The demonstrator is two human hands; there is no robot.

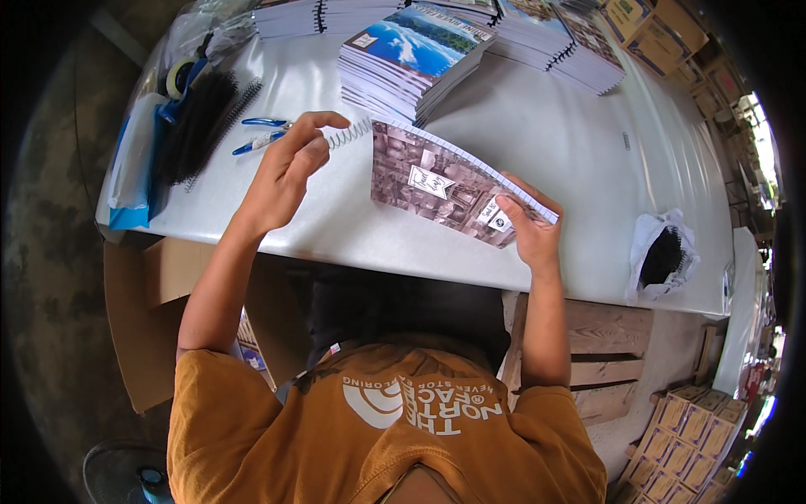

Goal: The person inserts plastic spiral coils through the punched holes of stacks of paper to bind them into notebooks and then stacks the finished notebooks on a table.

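My right hand (537, 220) grips a notebook (437, 181) by its right end, thumb on the brown photo-collage cover. The notebook tilts above the table, its white punched page edge facing away from me. A spiral binding coil (351, 133) sticks out from the notebook's upper left corner. My left hand (294, 164) is curled at the coil's free end, with the index finger bent over it and the thumb below. Beside that hand, blue-handled pliers (262, 136) lie on the table. A stack of blue-covered notebooks (411, 59) stands just beyond.
On the white table (579, 160), a bundle of black coils (206, 126) lies left, near a tape roll (178, 77) and a blue-and-white packet (134, 164). More notebooks (546, 38) stand at the back. A white bag (663, 256) with black contents sits right.
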